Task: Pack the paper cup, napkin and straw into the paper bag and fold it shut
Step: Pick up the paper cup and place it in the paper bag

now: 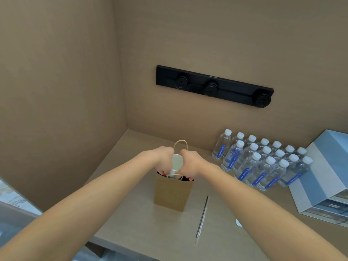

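Observation:
A brown paper bag stands upright on the counter with its mouth open; one twine handle sticks up behind my hands. A white paper cup is between my hands at the bag's mouth, its lower end inside the bag. My left hand grips the cup's left side and my right hand its right side, fingertips reaching the bag's rim. A wrapped dark straw lies on the counter to the right of the bag. A small white corner, perhaps the napkin, shows beside my right forearm.
Several water bottles stand in rows at the back right. A pale blue box sits at the far right. A black socket rail hangs on the back wall. A side wall closes the left; the counter's front edge is near.

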`<state>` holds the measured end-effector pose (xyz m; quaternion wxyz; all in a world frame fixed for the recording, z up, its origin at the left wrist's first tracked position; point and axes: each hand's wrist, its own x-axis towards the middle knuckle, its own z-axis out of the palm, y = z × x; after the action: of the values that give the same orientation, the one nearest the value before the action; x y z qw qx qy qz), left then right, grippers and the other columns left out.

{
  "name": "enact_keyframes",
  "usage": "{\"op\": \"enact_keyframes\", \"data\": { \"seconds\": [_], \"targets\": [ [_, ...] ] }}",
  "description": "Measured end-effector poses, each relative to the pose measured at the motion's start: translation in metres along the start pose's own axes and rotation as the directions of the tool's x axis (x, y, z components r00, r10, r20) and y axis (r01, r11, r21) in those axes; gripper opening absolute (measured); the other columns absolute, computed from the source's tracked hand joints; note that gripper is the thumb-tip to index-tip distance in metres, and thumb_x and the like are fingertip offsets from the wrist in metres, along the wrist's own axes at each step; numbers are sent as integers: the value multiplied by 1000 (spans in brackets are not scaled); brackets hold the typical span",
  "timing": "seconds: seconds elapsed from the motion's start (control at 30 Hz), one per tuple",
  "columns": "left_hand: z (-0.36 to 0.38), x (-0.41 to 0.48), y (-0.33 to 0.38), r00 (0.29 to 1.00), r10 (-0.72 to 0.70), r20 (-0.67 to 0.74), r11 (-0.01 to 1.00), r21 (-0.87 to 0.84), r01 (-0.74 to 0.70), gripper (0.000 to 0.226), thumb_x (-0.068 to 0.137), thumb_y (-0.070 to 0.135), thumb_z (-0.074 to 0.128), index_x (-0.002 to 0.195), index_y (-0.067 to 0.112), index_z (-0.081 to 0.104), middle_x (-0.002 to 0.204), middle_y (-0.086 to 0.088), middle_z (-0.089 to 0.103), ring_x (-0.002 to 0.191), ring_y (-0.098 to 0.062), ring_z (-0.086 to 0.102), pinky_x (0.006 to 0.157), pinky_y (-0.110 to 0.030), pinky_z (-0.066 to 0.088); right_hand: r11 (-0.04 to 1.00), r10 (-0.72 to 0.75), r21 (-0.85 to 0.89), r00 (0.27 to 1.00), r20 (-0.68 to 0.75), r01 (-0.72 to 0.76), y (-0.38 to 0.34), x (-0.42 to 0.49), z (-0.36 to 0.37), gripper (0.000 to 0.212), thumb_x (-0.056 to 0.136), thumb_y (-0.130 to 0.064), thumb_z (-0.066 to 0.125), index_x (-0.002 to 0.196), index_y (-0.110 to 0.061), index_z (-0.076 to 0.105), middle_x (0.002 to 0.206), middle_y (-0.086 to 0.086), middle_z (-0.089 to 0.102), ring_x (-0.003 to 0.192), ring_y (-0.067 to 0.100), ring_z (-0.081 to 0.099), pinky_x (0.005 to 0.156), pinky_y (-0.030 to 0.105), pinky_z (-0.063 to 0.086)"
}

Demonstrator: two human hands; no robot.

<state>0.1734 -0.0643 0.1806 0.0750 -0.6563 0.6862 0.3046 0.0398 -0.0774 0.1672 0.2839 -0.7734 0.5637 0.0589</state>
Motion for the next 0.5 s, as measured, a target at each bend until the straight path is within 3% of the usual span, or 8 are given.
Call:
{"op": "enact_keyframes", "data": {
  "seconds": [0.13,0.23,0.37,0.5],
  "targets": [
    [3,5,5,999,-39,-18,995,93,41,18,74,5,63,86,9,50,76,-8,57,62,-24,56,46,-24,39,998,47,-30,999,19,-47,-10,5,-1,40,66,-22,82,79,-11,46,87,12,64,49,22,67,41,24,51],
    [3,7,8,998,-70,5,993,99,69,28,74,9,66,100,3,57,85,-11,62,68,-28,60,53,-27,46,996,81,-49,997,19,-80,-16,8,0,35,66,-20,82,72,-11,49,76,7,59,47,20,64,40,22,48],
    [2,8,10,996,-82,28,991,106,79,35,74,10,73,105,3,57,86,-11,63,69,-30,63,59,-30,50,987,89,-134,995,-36,-93,-23,10,2,31,68,-18,78,64,-14,48,67,2,54,64,23,59,44,22,41],
    [-2,9,9,994,-88,61,994,77,83,35,73,11,76,102,3,58,81,-11,66,66,-30,64,57,-29,52,977,94,-192,995,-20,-96,-27,11,-2,33,68,-18,79,63,-15,47,66,0,51,72,23,56,44,23,37]
  ]
}}
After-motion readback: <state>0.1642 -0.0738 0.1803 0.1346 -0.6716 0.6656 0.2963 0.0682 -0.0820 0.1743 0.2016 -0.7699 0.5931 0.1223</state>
